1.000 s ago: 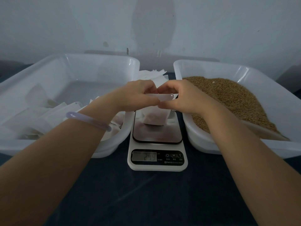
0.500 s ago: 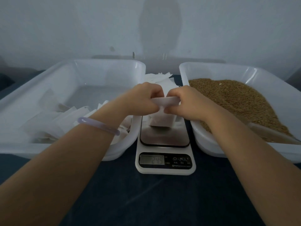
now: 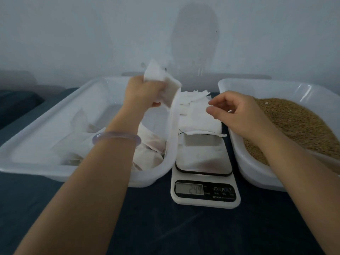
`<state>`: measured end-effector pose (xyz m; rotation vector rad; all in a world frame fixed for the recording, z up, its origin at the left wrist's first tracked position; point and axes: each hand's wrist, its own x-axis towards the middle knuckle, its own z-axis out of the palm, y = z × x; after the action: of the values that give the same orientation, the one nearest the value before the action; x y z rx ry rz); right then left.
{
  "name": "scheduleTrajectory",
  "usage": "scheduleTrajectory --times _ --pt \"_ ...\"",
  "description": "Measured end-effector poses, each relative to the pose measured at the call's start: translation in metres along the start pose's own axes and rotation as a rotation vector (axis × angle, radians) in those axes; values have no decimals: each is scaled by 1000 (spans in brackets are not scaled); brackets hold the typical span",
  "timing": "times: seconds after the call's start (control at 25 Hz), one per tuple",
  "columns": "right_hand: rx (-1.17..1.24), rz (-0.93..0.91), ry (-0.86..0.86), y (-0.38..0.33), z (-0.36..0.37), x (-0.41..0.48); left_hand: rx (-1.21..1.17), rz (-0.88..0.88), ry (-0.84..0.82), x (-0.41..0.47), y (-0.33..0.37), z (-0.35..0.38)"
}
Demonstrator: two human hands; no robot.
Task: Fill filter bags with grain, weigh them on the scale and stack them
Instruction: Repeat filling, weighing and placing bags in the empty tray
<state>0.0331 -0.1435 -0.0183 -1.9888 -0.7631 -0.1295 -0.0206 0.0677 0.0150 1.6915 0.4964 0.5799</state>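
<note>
The filter bag [image 3: 165,83] is up in the air, filled and puffy, with brownish grain showing through its lower half. The left hand [image 3: 141,92] grips it, fingers curled round its upper part, and holds it above the far right corner of the left tub [image 3: 46,115], clear of everything below. Down in that tub, a heap of filled bags [image 3: 149,144] lies against the near right wall, with more pale ones spread toward the left. On the left wrist sits a pale lilac bracelet [image 3: 116,138].

Over to the right hand [image 3: 237,107]: it hovers with fingers loosely curled, thumb and forefinger close but apart, holding nothing. It hangs just above a stack of empty bags [image 3: 196,115] lying behind the scale [image 3: 204,192], between the two tubs.

The scale's shiny platform [image 3: 202,157] is bare, apart from an empty bag overlapping its far edge. Its display [image 3: 189,188] shows what looks like 249, though the digits are faint.

On the right, the right tub [image 3: 244,162] holds a broad mound of golden-brown grain [image 3: 294,126]. Everything stands on a dark blue table [image 3: 165,227], in front of a pale wall.
</note>
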Motion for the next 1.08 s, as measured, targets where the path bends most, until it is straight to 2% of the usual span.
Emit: scheduleTrajectory --times 0.04,0.08,0.2,0.28,0.36,0.48,0.56,0.64,0.76,0.84,0.92,1.0,1.08 --pt "-23 2 -17 0 1 0 93 -67 31 1 -2 -5" --pt "-44 2 -33 0 2 0 225 -143 -22 0 -4 -10" --pt "-66 -1 -51 -1 3 0 753 -388 -404 -16 -8 -14" --pt "-69 -2 -54 0 2 0 853 -486 -548 -21 -10 -13" --pt "-71 -6 -64 1 2 0 899 -476 -529 -15 -12 -13" --pt "-105 -12 -63 5 3 2 1111 -295 -388 -6 -16 -19" --pt "-157 -25 -49 7 4 3 1101 -246 -274 -1 -18 -23" --pt "-241 -45 -80 6 2 2 1109 -245 -228 2 -21 -26" --pt "-518 -82 -345 4 3 2 1106 -119 -109 6 -24 -23" --pt "-877 -43 -585 1 11 5 975 95 -29 7 -24 -14" --pt "-1127 -17 -694 1 18 9 809 333 -98 6 -24 -1" --pt "-1094 -36 -624 1 20 10 714 485 -223 2 -24 11" --pt "-823 -40 -343 2 17 9 640 560 -292 -1 -24 18"
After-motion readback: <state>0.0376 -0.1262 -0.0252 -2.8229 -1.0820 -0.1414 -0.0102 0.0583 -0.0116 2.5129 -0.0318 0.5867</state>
